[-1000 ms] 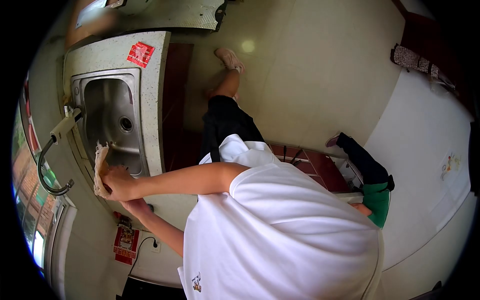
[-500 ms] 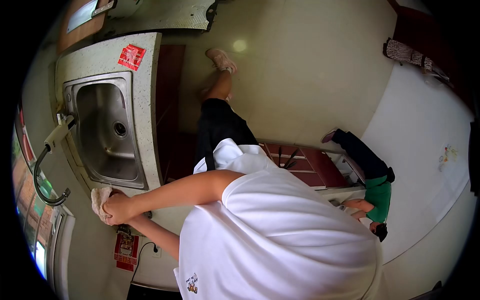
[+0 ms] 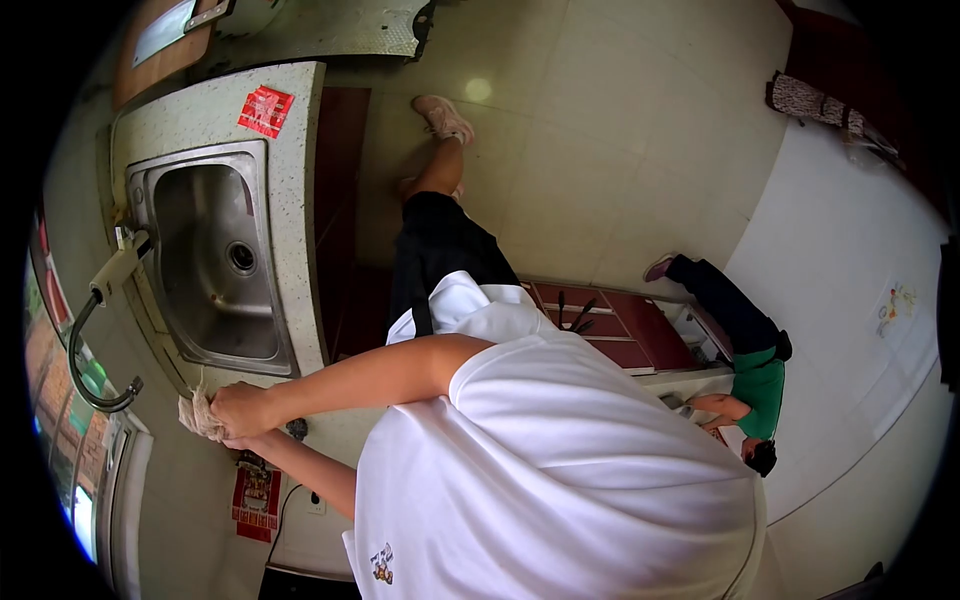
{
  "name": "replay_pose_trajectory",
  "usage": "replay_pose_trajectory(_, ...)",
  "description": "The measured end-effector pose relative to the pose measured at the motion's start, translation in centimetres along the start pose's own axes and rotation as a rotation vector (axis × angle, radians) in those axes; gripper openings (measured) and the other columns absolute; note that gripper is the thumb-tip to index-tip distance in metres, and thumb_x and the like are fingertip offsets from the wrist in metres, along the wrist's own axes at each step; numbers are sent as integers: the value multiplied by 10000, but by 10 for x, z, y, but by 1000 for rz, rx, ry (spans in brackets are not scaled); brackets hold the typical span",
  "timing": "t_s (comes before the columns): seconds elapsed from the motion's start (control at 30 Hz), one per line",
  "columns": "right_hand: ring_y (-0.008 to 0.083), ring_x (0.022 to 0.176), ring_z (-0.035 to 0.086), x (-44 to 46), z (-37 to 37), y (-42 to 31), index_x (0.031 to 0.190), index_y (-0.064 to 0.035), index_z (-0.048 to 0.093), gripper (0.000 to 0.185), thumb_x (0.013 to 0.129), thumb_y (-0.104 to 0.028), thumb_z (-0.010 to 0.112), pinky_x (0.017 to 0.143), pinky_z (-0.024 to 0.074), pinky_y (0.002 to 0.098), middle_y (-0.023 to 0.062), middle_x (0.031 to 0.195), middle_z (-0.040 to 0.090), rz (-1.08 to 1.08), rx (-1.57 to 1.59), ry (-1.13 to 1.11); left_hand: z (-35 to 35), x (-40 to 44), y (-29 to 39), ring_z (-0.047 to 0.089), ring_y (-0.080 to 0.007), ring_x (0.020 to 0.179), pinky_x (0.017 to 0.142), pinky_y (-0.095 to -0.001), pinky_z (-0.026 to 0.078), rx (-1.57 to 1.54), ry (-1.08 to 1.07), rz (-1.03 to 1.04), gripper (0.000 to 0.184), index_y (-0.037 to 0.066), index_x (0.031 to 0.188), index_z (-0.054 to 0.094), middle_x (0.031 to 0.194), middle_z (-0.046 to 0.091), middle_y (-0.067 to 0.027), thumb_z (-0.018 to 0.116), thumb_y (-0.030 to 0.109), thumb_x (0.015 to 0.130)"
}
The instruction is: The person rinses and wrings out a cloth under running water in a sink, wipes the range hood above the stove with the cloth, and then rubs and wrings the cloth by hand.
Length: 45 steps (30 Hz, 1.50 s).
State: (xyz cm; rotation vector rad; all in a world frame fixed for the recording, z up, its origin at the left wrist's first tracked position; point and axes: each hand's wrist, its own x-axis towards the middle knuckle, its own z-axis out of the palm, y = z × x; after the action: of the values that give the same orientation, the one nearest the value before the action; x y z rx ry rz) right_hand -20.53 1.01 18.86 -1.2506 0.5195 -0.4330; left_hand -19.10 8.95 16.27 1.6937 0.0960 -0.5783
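My right hand [image 3: 243, 408] is closed round a pale, rumpled cloth [image 3: 203, 416] at the left, beside the sink [image 3: 275, 240]. Under and behind it my left hand [image 3: 243, 439] grips the same cloth, its fingers largely hidden. The two hands are pressed close together, with the bunched cloth sticking out past them. They are over the worktop near the end of the steel sink.
A red packet [image 3: 266, 111] lies on the speckled counter [image 3: 292, 180]. A tap with a bent hose [image 3: 78, 350] stands along the wall side. A person in a green top [image 3: 760, 395] works at a farther counter. Red packaging [image 3: 256, 495] sits near a wall socket [image 3: 316, 505].
Both hands have shifted slightly, and the cloth has become more tightly bunched and twisted between them. The person in green has moved their arms a little.
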Motion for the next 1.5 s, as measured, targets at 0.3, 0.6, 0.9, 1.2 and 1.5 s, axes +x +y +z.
replay_pose_trajectory(0.3, 365, 585, 583, -8, -9, -9, 547, 6, 561, 275, 520, -250, 659, 568, 487, 419, 189, 597, 575, -1, 37, -126, 0, -1, 4, 491, -310, 1083, 933, -457, 409, -7, 5, 17, 656, -18, 1244, 380, 1195, 461, -166, 326, 530, 888)
replay_pose_trajectory(0.6, 329, 834, 589, -25, -6, -29, 689, 47, 583, 456, 676, -404, 648, 763, 431, 441, 202, 927, 576, -48, 185, -61, 1, -1, 4, 501, -317, 1065, 913, -461, 427, -4, 9, 33, 678, -26, 1229, 388, 1176, 470, -173, 323, 550, 878)
replay_pose_trajectory(0.9, 321, 798, 601, -19, 7, -20, 763, 33, 600, 322, 769, -288, 568, 707, 482, 366, 196, 825, 591, -97, 54, -99, 2, -1, 10, 511, -325, 1047, 893, -465, 445, 9, 18, 67, 700, -34, 1213, 396, 1158, 479, -179, 320, 570, 868)
replay_pose_trajectory(1.2, 357, 789, 610, -18, -39, -26, 750, 44, 603, 359, 788, -309, 548, 715, 487, 401, 202, 879, 602, 102, 85, -91, 5, 5, 15, 521, -332, 1029, 873, -469, 463, 4, 19, 106, 723, -42, 1198, 404, 1139, 488, -186, 317, 590, 858)
replay_pose_trajectory(1.5, 384, 620, 601, -2, -69, 4, 691, 43, 604, 362, 815, -289, 530, 583, 489, 415, 228, 662, 600, 155, 18, -12, 17, 33, 3, 531, -340, 1011, 853, -473, 481, -96, 58, 192, 746, -50, 1183, 412, 1121, 497, -192, 314, 610, 848)
